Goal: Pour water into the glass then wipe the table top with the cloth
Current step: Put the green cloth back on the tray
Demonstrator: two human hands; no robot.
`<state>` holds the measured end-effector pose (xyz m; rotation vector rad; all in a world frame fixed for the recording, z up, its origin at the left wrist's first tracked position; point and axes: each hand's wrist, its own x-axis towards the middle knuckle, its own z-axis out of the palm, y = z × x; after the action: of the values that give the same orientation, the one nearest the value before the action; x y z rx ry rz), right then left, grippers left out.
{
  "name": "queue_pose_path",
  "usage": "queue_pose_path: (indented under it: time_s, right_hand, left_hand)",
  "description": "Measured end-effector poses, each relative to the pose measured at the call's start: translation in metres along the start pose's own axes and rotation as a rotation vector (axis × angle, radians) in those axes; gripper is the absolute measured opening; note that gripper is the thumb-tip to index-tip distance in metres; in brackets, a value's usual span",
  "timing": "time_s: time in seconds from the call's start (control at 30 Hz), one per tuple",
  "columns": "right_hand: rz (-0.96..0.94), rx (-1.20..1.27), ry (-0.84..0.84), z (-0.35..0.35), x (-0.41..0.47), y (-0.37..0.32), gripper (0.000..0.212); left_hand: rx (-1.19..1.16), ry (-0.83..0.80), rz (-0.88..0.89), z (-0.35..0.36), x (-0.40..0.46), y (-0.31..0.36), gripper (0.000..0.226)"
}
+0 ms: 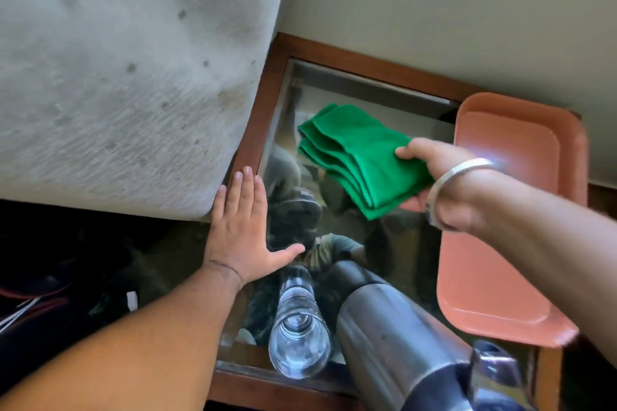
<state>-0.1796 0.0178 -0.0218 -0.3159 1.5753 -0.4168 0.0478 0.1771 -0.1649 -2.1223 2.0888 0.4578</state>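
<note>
Your right hand (444, 177) grips the cloth (360, 160) — thumb on top, fingers curled beneath one end — and holds it above the middle of the table (263, 103). The cloth is bright green, soft and napped, folded so that several layered edges fan out on its far-left side. A plain metal bangle (457, 190) circles that wrist.

Your left hand (243, 227) lies flat and open on the table's left edge, fingers straight and close together, thumb spread out to the right; it holds nothing. It rests where the dark reddish wood frame meets the glossy inset top, which mirrors the room like dark glass.

The glass (298, 334) stands upright at the near edge, clear and cylindrical, with water visible inside. Just to its right is the flask (394, 334), a rounded brushed-steel body with a dark shoulder; its top is out of view at the bottom of the frame.

A tray (494, 280) — smooth terracotta plastic, rounded corners, shallow rim — sits along the table's right side. A mattress (127, 77), pale, stained and coarsely woven, presses against the left side.
</note>
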Motion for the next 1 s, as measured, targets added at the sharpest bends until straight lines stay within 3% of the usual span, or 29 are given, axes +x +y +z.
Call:
queue_pose_path:
  time_s: [0.27,0.47,0.53,0.63,0.67,0.73,0.8,0.83,0.9,1.0]
  right_hand:
    - [-0.233,0.207,0.119,-0.073,-0.067,-0.084,0.007]
    - [-0.250,0.272,0.280,-0.130,-0.032,-0.062,0.010]
    - [-0.162,-0.040,0.384,-0.148,-0.004,-0.022,0.012]
    - [-0.092,-0.803,0.569,-0.167,0.030,0.039,0.032]
    - [-0.144,-1.003,0.581,-0.167,0.039,0.054,0.037]
    - [-0.449,-1.313,0.526,-0.165,0.054,0.061,0.055]
    - [-0.714,-1.517,0.432,-0.162,0.072,0.049,0.063]
    - [-0.758,-1.571,0.381,-0.160,0.081,0.037,0.062]
    - [-0.714,-1.564,0.333,-0.158,0.098,0.024,0.060]
    - [-0.704,-1.534,0.388,-0.158,0.115,0.035,0.061]
  left_hand:
    - [0.135,-0.187,-0.049,-0.034,0.008,0.015,0.135]
    - [0.073,-0.068,0.147,-0.055,0.057,0.056,0.121]
    - [0.072,-0.059,0.168,-0.052,0.071,0.064,0.119]
    - [0.107,-0.060,0.211,-0.046,0.083,0.064,0.115]
    - [0.116,-0.065,0.220,-0.043,0.084,0.061,0.114]
    - [0.131,-0.066,0.232,-0.049,0.088,0.056,0.113]
    - [0.175,-0.064,0.262,-0.054,0.097,0.052,0.113]
    - [0.188,-0.068,0.271,-0.058,0.102,0.051,0.113]
    - [0.187,-0.074,0.282,-0.065,0.114,0.049,0.111]
    - [0.220,-0.101,0.294,-0.067,0.122,0.051,0.111]
